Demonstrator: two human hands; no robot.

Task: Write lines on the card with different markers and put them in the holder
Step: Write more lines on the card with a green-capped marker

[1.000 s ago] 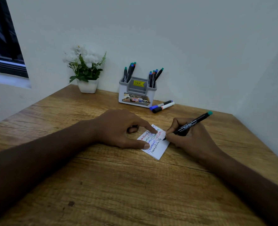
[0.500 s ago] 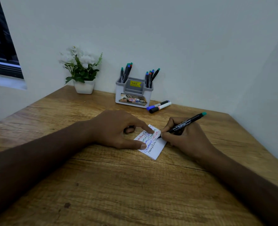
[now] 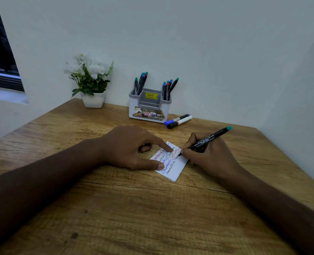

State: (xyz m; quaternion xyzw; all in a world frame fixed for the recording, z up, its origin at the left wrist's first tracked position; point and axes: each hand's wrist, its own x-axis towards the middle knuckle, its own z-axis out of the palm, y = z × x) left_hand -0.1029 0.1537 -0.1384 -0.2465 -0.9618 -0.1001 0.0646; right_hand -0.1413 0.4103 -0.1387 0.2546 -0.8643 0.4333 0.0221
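Since the earlier frame my right hand (image 3: 210,157) has run its gripped marker (image 3: 207,139) toward the card (image 3: 172,167) mid-desk (image 3: 115,208), left hand (image 3: 134,146) pinning it with straight forefinger and thumb; five lines written, holder (image 3: 149,107) at far edge awaits markers.

Marker (image 3: 208,138) tip on card (image 3: 172,166)
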